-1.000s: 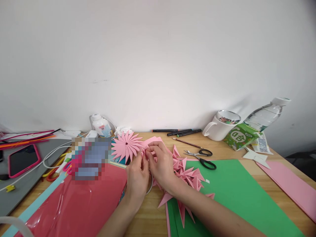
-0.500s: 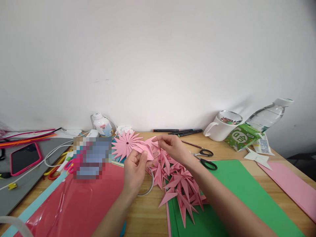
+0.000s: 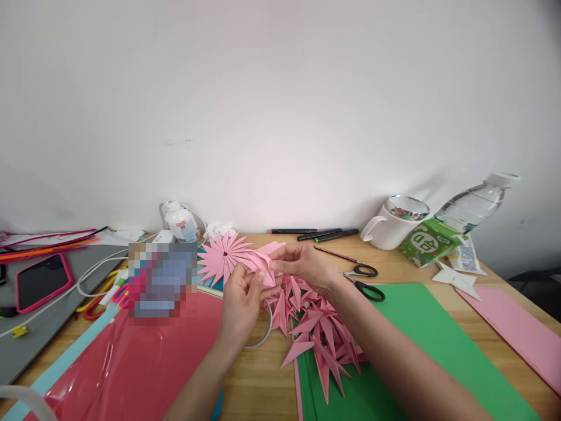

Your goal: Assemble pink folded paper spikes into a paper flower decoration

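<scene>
Here, left hand: thumb pressed down on the folded pink paper, fingers curled around its near side; we read this as the steadying grip.
Right hand: thumb and fingertips drawn together, pinching the same paper at its right edge (they cover the exact fold, so we leave that unsaid).
Paper's place: between the two hands, overlapping the pink pinwheel in our view; whether the two touch we can't make out.
Crease work: by our judgement, the step in hand is shaping this one piece with the fingertips; neither hand has a tool.
Next fold: it calls, we think, for a firm left pinch and a small right-hand movement along the edge, lest the paper buckle.
Pointed pieces: a pink heap beside the right forearm, partly over the green paper.
Pale ring: on the wooden tabletop, near the left hand.
Red sheet: glossy, left of the hands.
Scissors: beyond the right forearm, near a pencil.
Farthest: markers by the wall, white mug rightward.
</scene>
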Tool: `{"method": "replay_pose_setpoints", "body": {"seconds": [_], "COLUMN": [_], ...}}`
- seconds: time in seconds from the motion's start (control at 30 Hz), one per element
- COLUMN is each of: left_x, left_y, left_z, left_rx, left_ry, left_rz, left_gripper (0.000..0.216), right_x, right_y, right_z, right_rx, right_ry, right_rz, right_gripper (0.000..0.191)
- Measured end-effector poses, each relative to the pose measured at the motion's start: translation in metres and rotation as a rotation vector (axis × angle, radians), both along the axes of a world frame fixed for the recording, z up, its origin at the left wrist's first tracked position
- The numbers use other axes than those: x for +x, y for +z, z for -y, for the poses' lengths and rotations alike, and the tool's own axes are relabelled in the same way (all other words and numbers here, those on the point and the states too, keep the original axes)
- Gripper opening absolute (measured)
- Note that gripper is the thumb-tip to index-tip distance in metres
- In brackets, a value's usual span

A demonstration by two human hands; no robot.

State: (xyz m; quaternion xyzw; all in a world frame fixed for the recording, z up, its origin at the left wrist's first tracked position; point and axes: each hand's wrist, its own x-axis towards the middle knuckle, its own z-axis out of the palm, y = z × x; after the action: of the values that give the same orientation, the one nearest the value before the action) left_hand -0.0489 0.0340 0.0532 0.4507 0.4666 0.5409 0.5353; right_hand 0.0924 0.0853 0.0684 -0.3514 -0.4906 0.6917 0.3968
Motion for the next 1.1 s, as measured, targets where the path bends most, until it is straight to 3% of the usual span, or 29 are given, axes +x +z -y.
{"method": "replay_pose_setpoints", "body": {"seconds": [0.33,0.6,0.83,1.1], "left_x": [0.000,0.000,0.001,0.001], "left_y": [0.003,0.002,0.003,0.002], "left_z": [0.001,0.000,0.000,0.000], "left_rx": [0.026,-0.007,-0.019,0.001], "left_ry": [-0.010,-0.057,-0.073,-0.041], "left_rz": [-0.026,-0.015,-0.032,-0.009], "left_gripper": [0.029,0.030,0.032,0.030], "right_x": [-0.002,-0.003,0.007,-0.003], "right_y": [0.001,0.004,0.013,0.008], "right_z": [0.002,0.004,0.003,0.005], "right_rx": [0.095,0.064,0.205,0.349], "right_ry": [-0.004,-0.032,0.134,-0.061], "right_rz": [0.035,0.091,0.166,0.275], "right_gripper": [0.024,0.031,0.034,0.035]}}
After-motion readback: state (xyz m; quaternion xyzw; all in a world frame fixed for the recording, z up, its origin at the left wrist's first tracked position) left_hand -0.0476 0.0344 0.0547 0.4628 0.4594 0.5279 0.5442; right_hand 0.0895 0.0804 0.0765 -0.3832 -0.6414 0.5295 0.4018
